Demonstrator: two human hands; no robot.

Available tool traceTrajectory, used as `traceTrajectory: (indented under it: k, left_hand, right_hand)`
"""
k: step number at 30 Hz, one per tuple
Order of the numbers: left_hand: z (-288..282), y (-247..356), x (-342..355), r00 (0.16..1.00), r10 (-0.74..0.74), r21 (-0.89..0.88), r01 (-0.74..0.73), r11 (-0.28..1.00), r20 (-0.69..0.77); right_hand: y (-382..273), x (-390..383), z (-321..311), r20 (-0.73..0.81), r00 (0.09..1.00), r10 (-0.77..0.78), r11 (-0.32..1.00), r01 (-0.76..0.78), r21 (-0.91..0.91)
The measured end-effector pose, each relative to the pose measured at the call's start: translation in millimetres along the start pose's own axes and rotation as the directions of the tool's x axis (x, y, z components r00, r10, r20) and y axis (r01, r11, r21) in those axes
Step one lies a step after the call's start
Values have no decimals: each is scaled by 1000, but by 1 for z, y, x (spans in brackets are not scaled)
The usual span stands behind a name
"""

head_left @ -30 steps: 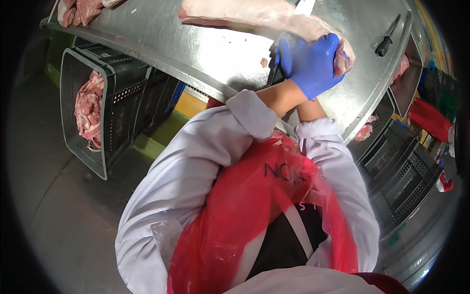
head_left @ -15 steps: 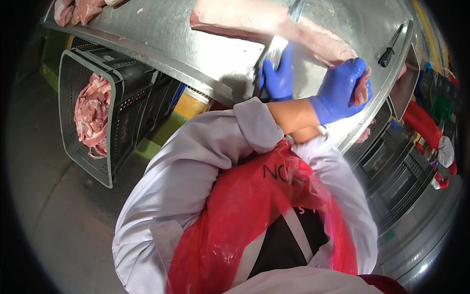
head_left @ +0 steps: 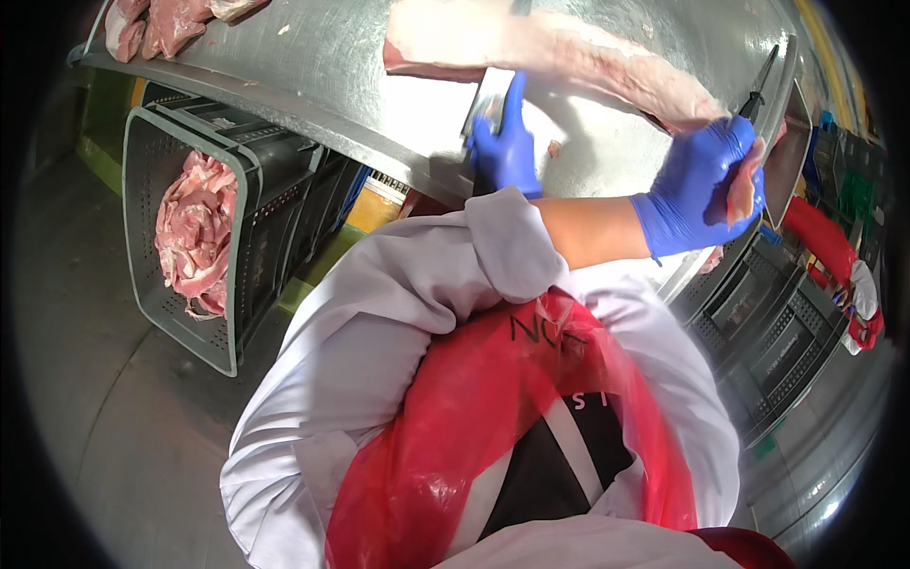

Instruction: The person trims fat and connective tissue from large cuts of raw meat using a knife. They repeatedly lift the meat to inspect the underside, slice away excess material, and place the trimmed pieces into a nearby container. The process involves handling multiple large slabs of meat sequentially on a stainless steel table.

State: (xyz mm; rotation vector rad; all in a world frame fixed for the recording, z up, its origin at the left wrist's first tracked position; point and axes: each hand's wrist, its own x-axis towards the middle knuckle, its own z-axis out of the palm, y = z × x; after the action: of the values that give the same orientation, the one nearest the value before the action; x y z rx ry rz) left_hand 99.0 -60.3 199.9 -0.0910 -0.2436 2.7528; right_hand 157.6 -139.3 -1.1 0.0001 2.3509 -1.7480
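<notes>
My arms cross above the steel worktable [head_left: 332, 90]. My left hand [head_left: 701, 185], in a blue glove, reaches to the right and is closed on the end of a long pale slab of meat [head_left: 540, 52], with a pinkish flap [head_left: 744, 190] showing beside the fingers. My right hand [head_left: 507, 156], also gloved, is at the middle, below the slab, closed on a knife whose wide bright blade [head_left: 488, 95] points toward the back; the handle is mostly hidden. A second knife [head_left: 755, 100] with a black handle lies at the table's right edge, just behind my left hand.
Several meat pieces [head_left: 171, 24] sit at the back left. A grey crate [head_left: 237, 284] of meat scraps [head_left: 194, 218] stands below the left edge. Dark crates [head_left: 777, 332], a steel tray [head_left: 787, 171] and red and white items [head_left: 820, 237] are at the right, beyond the curved table edge.
My left hand has moved right and down, and the slab has shifted right with it. My right hand has come out from beneath it, moving left with the knife.
</notes>
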Motion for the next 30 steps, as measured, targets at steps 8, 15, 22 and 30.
traceTrajectory:
  k: [8,15,22,30]
  left_hand:
    - [14,-9,-3,996,39,110,-47,993,77]
    - [28,-6,-2,987,-100,-82,110,991,123]
    - [58,-21,3,964,-75,-65,95,993,255]
    - [89,-42,-1,938,-219,280,141,950,270]
  right_hand:
    - [-22,14,33,67,989,134,985,-140,96]
    - [-55,44,52,133,966,222,955,-243,169]
    - [-72,60,68,329,884,332,873,-420,247]
    - [-113,57,60,409,906,114,822,-317,474]
